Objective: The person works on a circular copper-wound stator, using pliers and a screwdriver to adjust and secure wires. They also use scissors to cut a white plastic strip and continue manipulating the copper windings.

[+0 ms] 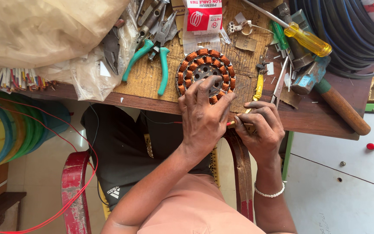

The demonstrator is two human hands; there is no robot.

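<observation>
Stator point(205, 71) lies flat on a cardboard sheet point(152, 78) at the near edge of the bench point(317, 117). Ring of copper windings, metal core with holes in the middle.

Left hand point(204, 119) sits over the stator's near side. Fingers spread apart, tips pressing down on the ring: one long finger reaches in toward the core, the others rest on the windings at the near rim. Nothing is gripped; the hand pins the stator from above.

Right hand point(260, 125) is just right of the stator's near edge, off the ring, knuckles against the left hand. Fingers curled together, pinching a thin stick point(239, 124) with a reddish tip that points toward the left hand. Whether the tip touches the stator cannot be told; the left hand covers that spot. A bracelet point(270, 193) is on this wrist.

Around the stator:
- left of it, teal-handled pliers point(163, 65) on the cardboard, more tools beyond them
- beyond it, a packet of cable ties point(203, 19)
- right of it, a yellow-handled screwdriver point(308, 39) and a hammer point(338, 104) with a wooden handle, well apart from the ring
- far left, a plastic bag point(40, 30)
</observation>
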